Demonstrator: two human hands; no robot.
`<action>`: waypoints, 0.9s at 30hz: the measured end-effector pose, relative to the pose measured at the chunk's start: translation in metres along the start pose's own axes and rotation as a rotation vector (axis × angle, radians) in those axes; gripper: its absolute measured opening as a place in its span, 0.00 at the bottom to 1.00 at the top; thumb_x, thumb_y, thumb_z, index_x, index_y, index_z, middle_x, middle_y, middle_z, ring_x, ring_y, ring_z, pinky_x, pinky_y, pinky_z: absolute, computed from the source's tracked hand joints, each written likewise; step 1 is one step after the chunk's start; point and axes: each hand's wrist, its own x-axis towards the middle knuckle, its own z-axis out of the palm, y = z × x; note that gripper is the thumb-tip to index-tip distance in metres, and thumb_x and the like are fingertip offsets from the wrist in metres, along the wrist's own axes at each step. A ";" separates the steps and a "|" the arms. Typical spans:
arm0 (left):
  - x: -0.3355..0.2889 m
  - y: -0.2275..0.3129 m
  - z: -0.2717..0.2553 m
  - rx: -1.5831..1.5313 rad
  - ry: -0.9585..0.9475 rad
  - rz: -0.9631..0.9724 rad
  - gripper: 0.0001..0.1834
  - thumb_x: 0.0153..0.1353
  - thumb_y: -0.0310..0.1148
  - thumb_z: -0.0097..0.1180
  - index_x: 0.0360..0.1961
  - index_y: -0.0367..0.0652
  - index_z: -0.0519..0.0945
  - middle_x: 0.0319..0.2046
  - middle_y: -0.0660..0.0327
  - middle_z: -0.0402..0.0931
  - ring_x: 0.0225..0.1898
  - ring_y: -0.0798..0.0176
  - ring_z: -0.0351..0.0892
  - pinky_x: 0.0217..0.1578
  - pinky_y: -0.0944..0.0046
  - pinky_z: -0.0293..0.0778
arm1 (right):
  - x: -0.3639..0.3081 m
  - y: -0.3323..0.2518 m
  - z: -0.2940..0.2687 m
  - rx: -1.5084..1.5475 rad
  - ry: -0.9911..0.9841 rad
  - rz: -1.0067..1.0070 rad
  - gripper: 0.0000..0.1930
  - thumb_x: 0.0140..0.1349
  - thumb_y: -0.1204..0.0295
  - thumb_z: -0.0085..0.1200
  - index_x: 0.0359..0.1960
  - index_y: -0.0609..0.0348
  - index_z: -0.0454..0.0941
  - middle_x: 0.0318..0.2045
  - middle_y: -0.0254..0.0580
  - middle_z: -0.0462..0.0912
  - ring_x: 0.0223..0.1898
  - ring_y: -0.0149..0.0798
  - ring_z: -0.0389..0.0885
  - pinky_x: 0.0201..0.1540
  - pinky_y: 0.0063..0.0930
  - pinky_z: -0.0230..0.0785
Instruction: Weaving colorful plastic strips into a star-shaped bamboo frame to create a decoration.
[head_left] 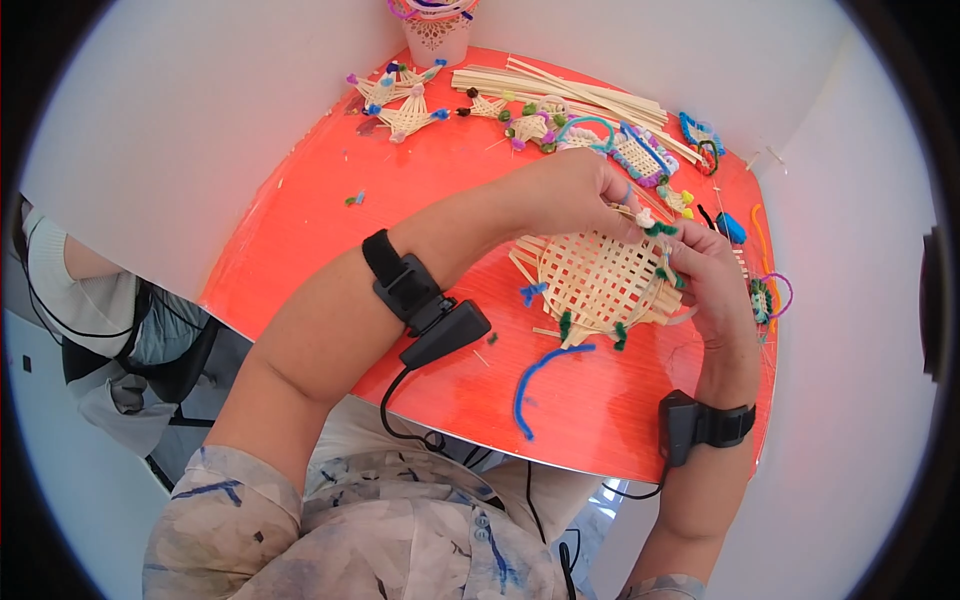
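Observation:
A round piece of woven bamboo strips (pixel 590 275) is tilted over the red table, with loose strip ends sticking out round its rim. Dark green pipe cleaner bits (pixel 565 326) are twisted on at several spots along the edge, and a white fuzzy bit (pixel 645 217) sits at the far edge. My left hand (pixel 590 190) reaches across and pinches the far rim beside the white bit. On the right rim, my right hand (pixel 708 270) is closed with thumb and fingers near a green bit. The exact fingertip contact is partly hidden.
On the red table (pixel 300 250), a blue pipe cleaner (pixel 522 395) lies near the front edge. Woven stars (pixel 410 115), bamboo strips (pixel 570 95) and pipe-cleaner-trimmed pieces (pixel 640 155) line the back. A white pot (pixel 437 40) stands behind. A person (pixel 90 290) sits beyond the left partition.

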 end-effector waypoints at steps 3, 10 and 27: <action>0.000 0.001 0.001 -0.015 0.035 -0.122 0.12 0.55 0.31 0.68 0.39 0.38 0.85 0.31 0.65 0.83 0.32 0.77 0.79 0.33 0.74 0.72 | 0.007 0.010 0.004 0.014 0.033 -0.011 0.07 0.65 0.72 0.51 0.28 0.53 0.76 0.19 0.21 0.73 0.15 0.13 0.59 0.15 0.12 0.41; 0.003 -0.007 0.002 -0.229 0.035 -0.079 0.13 0.55 0.31 0.68 0.40 0.40 0.83 0.35 0.63 0.84 0.35 0.74 0.81 0.38 0.73 0.74 | 0.010 0.015 0.005 0.086 0.038 0.032 0.07 0.67 0.70 0.50 0.30 0.53 0.77 0.20 0.21 0.74 0.14 0.14 0.62 0.14 0.11 0.44; 0.002 -0.016 -0.015 -0.450 0.075 -0.218 0.16 0.56 0.34 0.67 0.45 0.40 0.83 0.37 0.62 0.84 0.37 0.73 0.82 0.39 0.71 0.76 | 0.004 -0.001 0.001 0.521 -0.086 -0.177 0.14 0.64 0.74 0.47 0.50 0.63 0.72 0.30 0.39 0.81 0.26 0.27 0.76 0.28 0.17 0.68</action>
